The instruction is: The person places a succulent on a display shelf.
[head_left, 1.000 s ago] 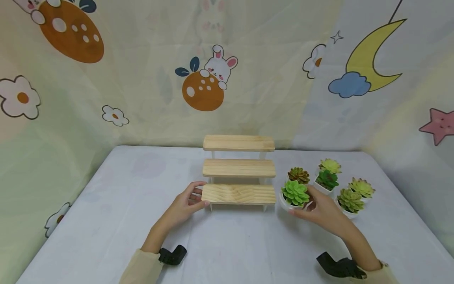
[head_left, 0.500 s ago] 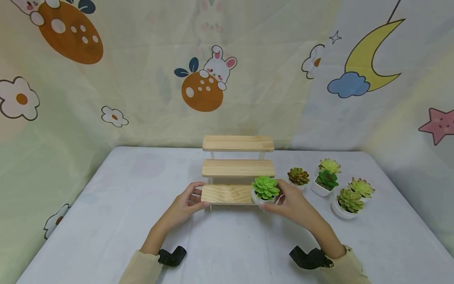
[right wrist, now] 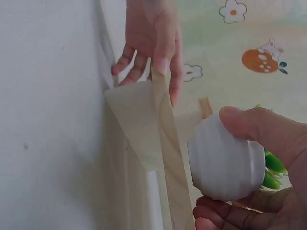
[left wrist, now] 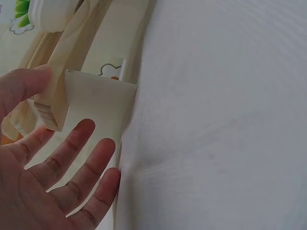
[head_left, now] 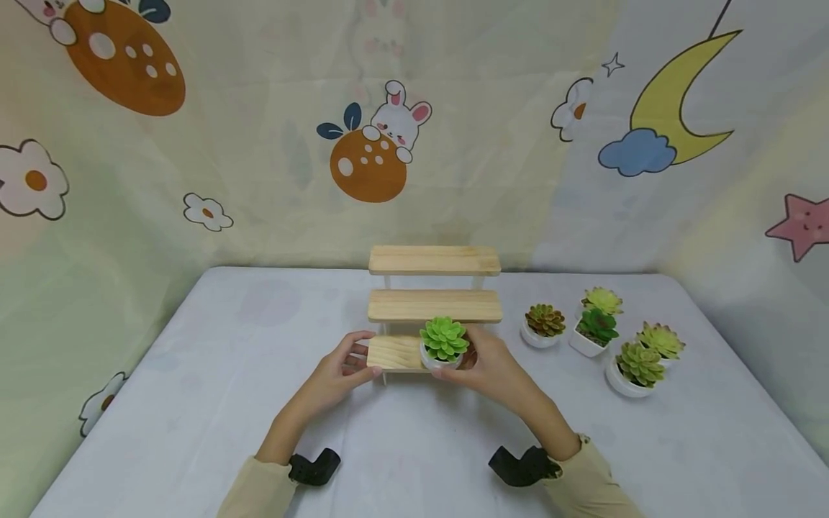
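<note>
A three-step display stand with wooden boards (head_left: 393, 352) and white side supports (left wrist: 100, 91) stands mid-table. My left hand (head_left: 340, 368) pinches the left end of its lowest board, thumb on the front edge and index finger behind; the other fingers spread loosely beside the support. In my right hand (head_left: 495, 370) is a potted succulent (head_left: 444, 338), bright green in a white pot (right wrist: 228, 160). Thumb and fingers grip the pot from its right side. It is upright, close over the right half of the lowest board. The upper two boards (head_left: 435, 306) bear nothing.
Several more potted succulents stand on the right of the table: a brownish one (head_left: 545, 321) nearest the stand, a dark green one (head_left: 597, 327) in a square pot, and paler ones such as the front one (head_left: 637, 367). A printed cloth backdrop (head_left: 272, 144) rises behind the table.
My right hand has carried the bright green succulent leftward from beside the brownish one to over the lowest board. My left hand has stayed at the board's left end.
</note>
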Motion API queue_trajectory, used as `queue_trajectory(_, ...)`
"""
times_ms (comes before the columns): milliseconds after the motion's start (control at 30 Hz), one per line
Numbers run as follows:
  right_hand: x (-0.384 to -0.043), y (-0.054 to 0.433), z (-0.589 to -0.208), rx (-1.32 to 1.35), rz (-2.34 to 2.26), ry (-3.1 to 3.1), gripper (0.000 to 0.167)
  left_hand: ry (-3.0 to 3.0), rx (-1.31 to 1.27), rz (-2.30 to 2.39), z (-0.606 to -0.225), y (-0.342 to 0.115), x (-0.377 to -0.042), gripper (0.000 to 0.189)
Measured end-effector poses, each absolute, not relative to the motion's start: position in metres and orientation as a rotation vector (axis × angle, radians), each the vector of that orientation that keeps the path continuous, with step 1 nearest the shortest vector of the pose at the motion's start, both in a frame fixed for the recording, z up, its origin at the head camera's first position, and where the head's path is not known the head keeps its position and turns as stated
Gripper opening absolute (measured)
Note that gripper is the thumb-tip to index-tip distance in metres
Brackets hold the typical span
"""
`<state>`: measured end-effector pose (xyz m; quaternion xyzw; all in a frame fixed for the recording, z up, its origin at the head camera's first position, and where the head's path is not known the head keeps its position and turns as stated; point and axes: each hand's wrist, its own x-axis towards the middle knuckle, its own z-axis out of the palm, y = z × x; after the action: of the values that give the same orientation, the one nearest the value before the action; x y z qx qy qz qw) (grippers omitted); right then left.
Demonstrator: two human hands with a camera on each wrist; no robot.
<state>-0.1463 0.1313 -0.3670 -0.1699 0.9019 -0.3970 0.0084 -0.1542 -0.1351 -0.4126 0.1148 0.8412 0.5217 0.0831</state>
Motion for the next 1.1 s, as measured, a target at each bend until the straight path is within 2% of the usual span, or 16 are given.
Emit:
queue_trajectory(400, -0.145, 0.109, -0.372, -0.482, -1.359, 2.789, 0.065, 2.523, 0.347, 1.546, -0.413, -0.136, -0.155, 0.055)
queue_trajectory(1100, -0.138, 0.1, -0.378, -0.477, -1.348, 2.879, 0.059, 2.513, 0.359, 1.547, -0.414, -0.136, -0.154, 0.055)
